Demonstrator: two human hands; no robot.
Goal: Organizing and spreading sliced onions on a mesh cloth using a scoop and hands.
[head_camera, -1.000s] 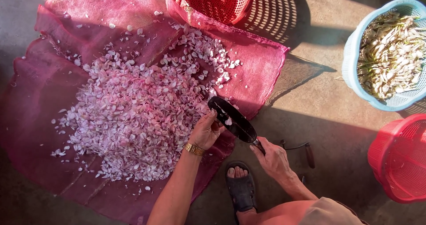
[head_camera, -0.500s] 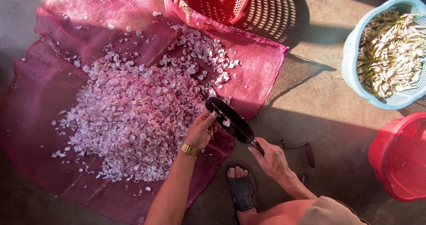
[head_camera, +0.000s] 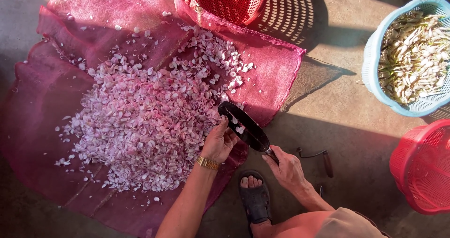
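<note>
Two hands [head_camera: 220, 142] grip dark blade [head_camera: 244, 127].

Two red baskets [head_camera: 225, 1] [head_camera: 422, 167], one blue basket [head_camera: 370, 64], one knife [head_camera: 243, 127].

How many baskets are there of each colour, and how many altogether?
Red baskets: 2, one at the top and one at the right edge
Blue baskets: 1, holding pale stalks
Total: 3 baskets
</note>
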